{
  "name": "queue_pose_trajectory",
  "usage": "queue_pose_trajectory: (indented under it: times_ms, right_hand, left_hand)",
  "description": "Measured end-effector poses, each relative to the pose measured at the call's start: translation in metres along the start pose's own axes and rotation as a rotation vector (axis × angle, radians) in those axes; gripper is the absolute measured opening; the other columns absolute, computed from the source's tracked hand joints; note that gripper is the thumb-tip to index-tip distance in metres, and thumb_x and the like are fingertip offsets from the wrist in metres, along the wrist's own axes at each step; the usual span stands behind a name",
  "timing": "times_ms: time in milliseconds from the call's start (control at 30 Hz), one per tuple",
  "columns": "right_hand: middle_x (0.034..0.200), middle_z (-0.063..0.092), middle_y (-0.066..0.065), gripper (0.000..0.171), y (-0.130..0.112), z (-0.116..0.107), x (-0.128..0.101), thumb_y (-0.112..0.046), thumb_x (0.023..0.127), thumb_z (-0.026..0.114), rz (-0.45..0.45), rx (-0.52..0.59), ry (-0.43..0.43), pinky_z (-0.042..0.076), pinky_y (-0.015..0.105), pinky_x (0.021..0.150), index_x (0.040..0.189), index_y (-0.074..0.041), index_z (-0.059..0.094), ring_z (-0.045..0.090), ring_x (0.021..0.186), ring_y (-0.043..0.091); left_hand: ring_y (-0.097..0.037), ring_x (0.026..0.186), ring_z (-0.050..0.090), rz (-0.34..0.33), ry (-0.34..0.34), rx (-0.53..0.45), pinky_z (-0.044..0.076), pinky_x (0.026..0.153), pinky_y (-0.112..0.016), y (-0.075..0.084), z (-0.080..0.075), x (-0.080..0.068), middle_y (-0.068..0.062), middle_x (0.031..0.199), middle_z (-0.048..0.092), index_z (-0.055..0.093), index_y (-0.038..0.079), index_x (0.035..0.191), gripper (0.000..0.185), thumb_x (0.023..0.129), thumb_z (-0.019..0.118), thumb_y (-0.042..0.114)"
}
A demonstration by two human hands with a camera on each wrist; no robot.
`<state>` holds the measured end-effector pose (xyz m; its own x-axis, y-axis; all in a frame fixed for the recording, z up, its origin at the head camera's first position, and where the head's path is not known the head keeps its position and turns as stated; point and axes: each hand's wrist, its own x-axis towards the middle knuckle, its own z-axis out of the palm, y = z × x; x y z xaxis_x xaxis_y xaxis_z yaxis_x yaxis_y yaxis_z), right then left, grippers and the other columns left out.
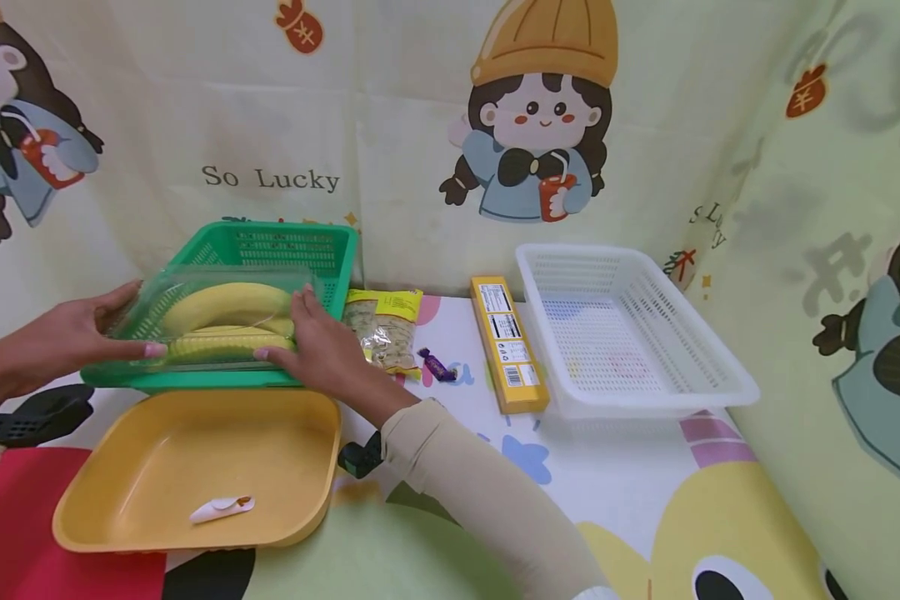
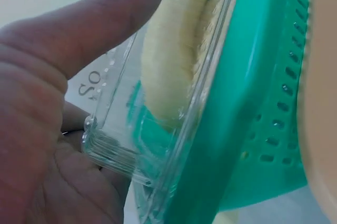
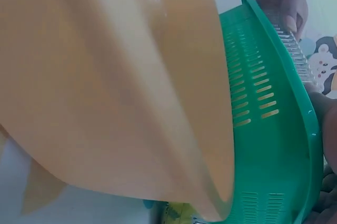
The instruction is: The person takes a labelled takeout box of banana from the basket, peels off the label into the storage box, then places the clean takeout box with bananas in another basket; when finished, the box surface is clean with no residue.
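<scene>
A clear plastic box (image 1: 225,321) with two yellow bananas (image 1: 228,304) inside sits over the front part of a green basket (image 1: 270,246). My left hand (image 1: 131,323) grips the box's left end, thumb on the lid. My right hand (image 1: 288,327) grips its right end. In the left wrist view my thumb (image 2: 100,18) lies on the clear lid (image 2: 121,145), with a banana (image 2: 174,66) behind it and the green basket (image 2: 263,103) below. The right wrist view shows the green basket wall (image 3: 263,129) and the box's ridged edge (image 3: 295,50).
A yellow tray (image 1: 135,492) lies in front of the basket with a small white wrapper (image 1: 221,508) in it. To the right are a snack bag (image 1: 386,325), a purple candy (image 1: 437,364), a long yellow box (image 1: 508,346) and a white basket (image 1: 705,367). A black object (image 1: 37,414) lies at the left.
</scene>
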<state>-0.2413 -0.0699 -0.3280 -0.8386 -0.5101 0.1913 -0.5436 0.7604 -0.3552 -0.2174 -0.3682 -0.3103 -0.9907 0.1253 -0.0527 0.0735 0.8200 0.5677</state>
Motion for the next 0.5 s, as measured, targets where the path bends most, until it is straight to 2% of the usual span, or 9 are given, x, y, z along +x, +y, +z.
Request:
queue_pose_trajectory:
  times_ms: [133, 233, 500]
  right_hand:
    - [0.162, 0.011, 0.006, 0.090, 0.003, 0.002, -0.002, -0.061, 0.091, 0.052, 0.004, -0.001, 0.024, 0.048, 0.028, 0.094, 0.156, -0.007, 0.020, 0.036, 0.137, 0.015]
    - [0.162, 0.011, 0.006, 0.088, 0.006, 0.003, -0.004, -0.059, 0.092, 0.052, 0.006, 0.008, 0.044, 0.049, 0.028, 0.092, 0.155, -0.008, 0.021, 0.039, 0.135, 0.015]
    - [0.161, 0.015, 0.008, 0.083, 0.007, 0.004, -0.005, -0.056, 0.095, 0.050, -0.027, -0.031, 0.056, 0.046, 0.029, 0.097, 0.154, -0.005, 0.024, 0.030, 0.141, 0.015]
  left_hand:
    - [-0.061, 0.114, 0.031, -0.003, 0.028, 0.034, 0.043, 0.081, -0.066, 0.001, 0.006, 0.006, -0.043, 0.141, 0.022, -0.017, 0.007, 0.151, 0.116, 0.086, 0.073, 0.040]
    - [-0.060, 0.115, 0.031, -0.007, 0.028, 0.023, 0.042, 0.083, -0.063, 0.001, 0.010, 0.010, -0.044, 0.143, 0.018, -0.016, 0.004, 0.150, 0.115, 0.087, 0.072, 0.040]
    - [-0.064, 0.117, 0.034, -0.010, 0.023, 0.007, 0.043, 0.083, -0.063, -0.002, 0.016, 0.013, -0.045, 0.141, 0.023, -0.012, 0.000, 0.151, 0.111, 0.089, 0.071, 0.040]
